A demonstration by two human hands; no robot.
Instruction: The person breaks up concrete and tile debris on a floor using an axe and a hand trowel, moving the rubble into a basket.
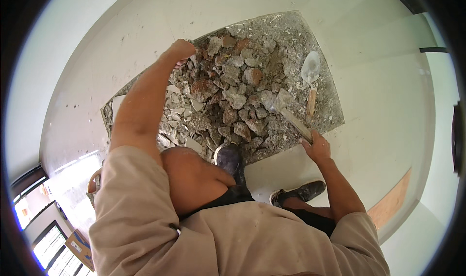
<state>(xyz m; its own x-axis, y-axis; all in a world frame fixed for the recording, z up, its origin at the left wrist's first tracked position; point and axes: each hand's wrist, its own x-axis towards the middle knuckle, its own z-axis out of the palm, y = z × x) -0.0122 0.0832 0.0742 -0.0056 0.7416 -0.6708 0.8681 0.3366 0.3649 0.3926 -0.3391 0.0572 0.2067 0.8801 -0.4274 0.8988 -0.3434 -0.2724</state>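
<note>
Hand tool [297,124] with a pale, straight wooden handle, slanting over the right side of the rubble heap [235,98]; its grey head lies at the lumps, too blurred to name the type. Right hand [318,147] wraps the handle's near end, fingers curled round the wood. Probably head-heavy and stiff, the wood perhaps slick with dust; that rear grip should suit swing or reach, one nearer the head finer control. Left hand [183,51] at the heap's far left edge, fingers folded inward, tips hidden; cannot tell whether they pinch a lump. Rubble: jagged, grey with rust-brown faces, fist-like chunks down to grit. Likely hard, dense, abrasive, crumbly at the corners; best taken across the broad sides, clear of sharp edges. Pale flat shards [196,106] on the near left look thin, brittle, keen-edged. Trowel [310,67] lies on the grit to the right, wooden handle toward the person.
</note>
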